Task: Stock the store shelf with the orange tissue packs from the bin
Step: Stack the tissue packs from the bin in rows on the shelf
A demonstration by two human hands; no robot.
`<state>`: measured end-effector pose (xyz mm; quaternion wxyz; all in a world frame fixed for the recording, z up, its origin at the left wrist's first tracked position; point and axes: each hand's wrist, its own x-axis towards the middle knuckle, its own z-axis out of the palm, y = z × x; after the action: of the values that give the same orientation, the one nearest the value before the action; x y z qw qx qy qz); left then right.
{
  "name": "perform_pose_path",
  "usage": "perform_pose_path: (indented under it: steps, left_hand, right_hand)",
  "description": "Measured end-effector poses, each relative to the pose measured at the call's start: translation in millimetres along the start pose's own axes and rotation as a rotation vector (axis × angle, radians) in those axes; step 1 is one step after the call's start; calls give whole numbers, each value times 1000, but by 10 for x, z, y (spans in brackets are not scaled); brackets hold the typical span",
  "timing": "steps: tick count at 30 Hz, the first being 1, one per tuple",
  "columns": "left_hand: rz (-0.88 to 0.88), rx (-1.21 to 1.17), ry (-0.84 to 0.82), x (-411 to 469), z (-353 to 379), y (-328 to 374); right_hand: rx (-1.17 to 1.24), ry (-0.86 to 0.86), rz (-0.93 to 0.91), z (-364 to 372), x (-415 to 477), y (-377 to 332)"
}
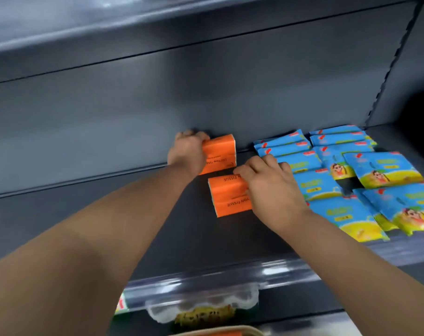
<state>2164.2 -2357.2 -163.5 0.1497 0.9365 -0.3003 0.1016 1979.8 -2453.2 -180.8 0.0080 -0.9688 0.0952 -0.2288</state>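
Note:
Two orange tissue packs sit on the dark grey shelf (109, 214). The far pack (222, 151) stands against the shelf's back wall, and my left hand (188, 151) grips its left end with curled fingers. The near pack (228, 196) lies just in front of it, and my right hand (271, 185) holds its right end, thumb on top. Both forearms reach in from the bottom of the frame. The bin (220, 332) shows only as a pale rim with an orange strip at the bottom edge.
Several blue and yellow snack packets (332, 180) cover the shelf's right part, close beside my right hand. A clear price rail (206, 284) runs along the shelf's front edge. A clear plastic tray (201, 309) sits on the level below. Another shelf (157, 20) overhangs above.

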Motion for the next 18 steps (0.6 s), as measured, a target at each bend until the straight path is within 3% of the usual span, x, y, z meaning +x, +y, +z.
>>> perform_pose_path:
  steps: [6, 13, 18]
  left_hand:
    - [49, 14, 45, 265, 129, 59]
    - [37, -219, 191, 140, -120, -133]
    - [34, -216, 147, 27, -305, -310]
  right_hand:
    - [24, -30, 0, 69, 197, 77]
    - [26, -104, 56, 176, 721, 29]
    - [32, -96, 143, 338, 1055, -45]
